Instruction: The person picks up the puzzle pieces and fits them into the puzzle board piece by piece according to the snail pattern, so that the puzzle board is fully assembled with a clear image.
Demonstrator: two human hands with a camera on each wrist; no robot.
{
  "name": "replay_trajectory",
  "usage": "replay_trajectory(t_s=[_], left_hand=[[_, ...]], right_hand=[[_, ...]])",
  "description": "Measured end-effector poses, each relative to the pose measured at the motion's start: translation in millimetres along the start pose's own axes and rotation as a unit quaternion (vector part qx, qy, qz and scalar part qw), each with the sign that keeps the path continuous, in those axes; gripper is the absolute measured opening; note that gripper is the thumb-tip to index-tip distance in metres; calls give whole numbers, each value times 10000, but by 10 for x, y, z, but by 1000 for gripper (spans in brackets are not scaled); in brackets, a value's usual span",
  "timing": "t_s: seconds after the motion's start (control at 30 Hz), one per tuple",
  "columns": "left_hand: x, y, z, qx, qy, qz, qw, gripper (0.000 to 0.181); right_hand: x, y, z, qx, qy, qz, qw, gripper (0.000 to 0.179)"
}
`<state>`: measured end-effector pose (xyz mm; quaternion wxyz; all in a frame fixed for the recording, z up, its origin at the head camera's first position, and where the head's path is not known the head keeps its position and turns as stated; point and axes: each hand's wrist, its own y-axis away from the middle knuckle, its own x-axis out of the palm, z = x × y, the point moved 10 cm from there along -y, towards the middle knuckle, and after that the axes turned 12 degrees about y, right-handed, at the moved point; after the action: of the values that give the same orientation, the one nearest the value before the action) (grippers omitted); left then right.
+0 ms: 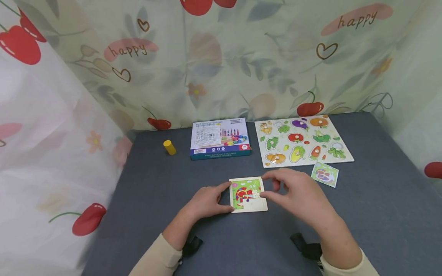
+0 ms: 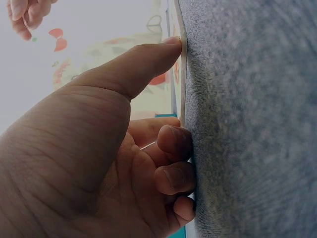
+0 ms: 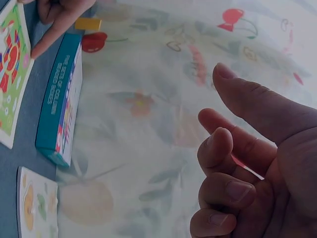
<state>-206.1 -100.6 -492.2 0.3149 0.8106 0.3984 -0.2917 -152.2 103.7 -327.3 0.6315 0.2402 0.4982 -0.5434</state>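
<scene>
A small square wooden picture puzzle (image 1: 253, 205) lies on the dark tabletop, its green picture carrying a red, spiral-shelled figure. Bare wood shows along the lower right of its tray. My left hand (image 1: 207, 201) rests at the puzzle's left side, index fingertip near the upper corner and thumb near the lower one. In the left wrist view, the thumb (image 2: 143, 62) presses the board's edge while the other fingers bend close to the cloth. Above the puzzle's right edge is my right hand (image 1: 300, 193), thumb and index finger apart. The right wrist view shows nothing between its loosely curled fingers (image 3: 223, 144).
A small square picture card (image 1: 325, 174) lies right of the puzzle, by the corner of a large vegetable peg board (image 1: 288, 151). Behind the puzzle sits a teal-sided bead box (image 1: 221, 155). A yellow cylinder (image 1: 169, 147) stands left of it. Printed curtains (image 1: 228, 88) hang behind the table.
</scene>
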Motion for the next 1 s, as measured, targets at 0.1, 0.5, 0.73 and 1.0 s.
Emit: replay_trajectory(t_s=[0.1, 0.5, 0.73, 1.0], left_hand=[[0, 3, 0, -18, 19, 6, 10000, 88], [-15, 8, -8, 6, -5, -12, 10000, 88], [-10, 13, -14, -2, -8, -10, 10000, 88], [-8, 7, -10, 3, 1, -14, 10000, 88]], right_hand=[[-23, 36, -100, 167, -11, 19, 9999, 35], [-76, 246, -530, 826, -27, 212, 9963, 43], [-48, 371, -736, 979, 0, 211, 9950, 39], [276, 469, -1035, 1340, -108, 889, 9869, 40]])
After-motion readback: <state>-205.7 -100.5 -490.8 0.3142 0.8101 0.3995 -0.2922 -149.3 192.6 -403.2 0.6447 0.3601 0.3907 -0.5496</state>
